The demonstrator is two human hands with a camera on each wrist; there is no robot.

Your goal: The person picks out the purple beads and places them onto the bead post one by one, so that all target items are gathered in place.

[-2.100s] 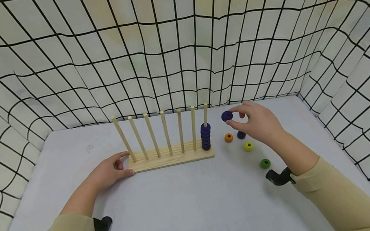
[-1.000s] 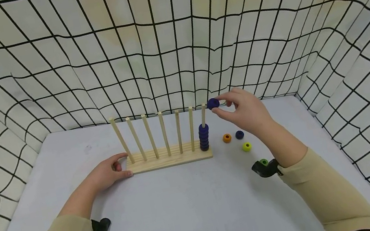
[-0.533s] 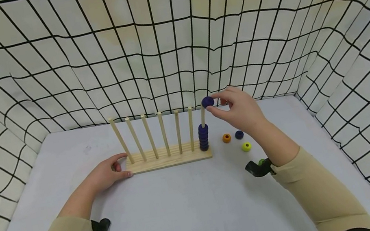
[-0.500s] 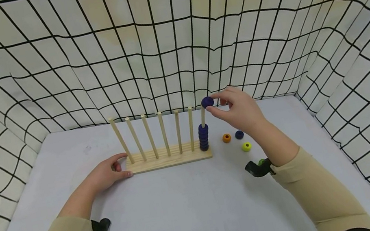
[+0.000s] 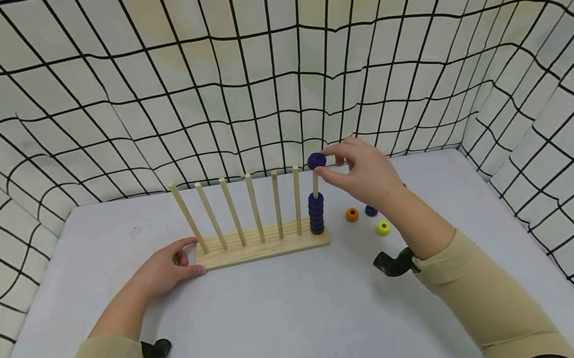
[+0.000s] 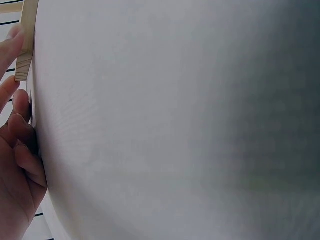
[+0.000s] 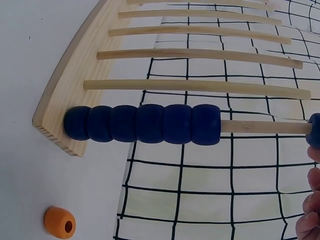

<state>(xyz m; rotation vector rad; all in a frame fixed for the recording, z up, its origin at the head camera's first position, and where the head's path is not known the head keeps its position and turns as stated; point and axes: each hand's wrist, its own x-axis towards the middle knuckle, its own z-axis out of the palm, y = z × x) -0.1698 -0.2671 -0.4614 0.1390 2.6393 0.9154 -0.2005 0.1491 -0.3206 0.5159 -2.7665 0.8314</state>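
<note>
A wooden peg stand [image 5: 262, 250] with a row of upright pegs stands on the table. My left hand [image 5: 167, 268] grips its left end between thumb and finger. Several dark blue beads [image 7: 150, 123] are stacked on the rightmost peg, up from the base. My right hand [image 5: 363, 170] pinches another blue bead [image 5: 316, 161] at the top of that same peg. In the right wrist view the peg's tip meets this bead [image 7: 315, 131] at the picture's edge; how far it is threaded cannot be told. The other pegs carry no beads.
Right of the stand lie an orange bead [image 5: 351, 215], a yellow bead [image 5: 383, 228] and a blue bead [image 5: 371, 211] partly behind my right wrist. A bit of red [image 5: 405, 186] shows beside that wrist. Black netting [image 5: 247, 83] encloses the white table [image 5: 280, 334].
My right hand has carried the blue bead leftward from beside the stand, up to the rightmost peg's tip. My left hand keeps its grip. The green bead is now hidden by the right arm.
</note>
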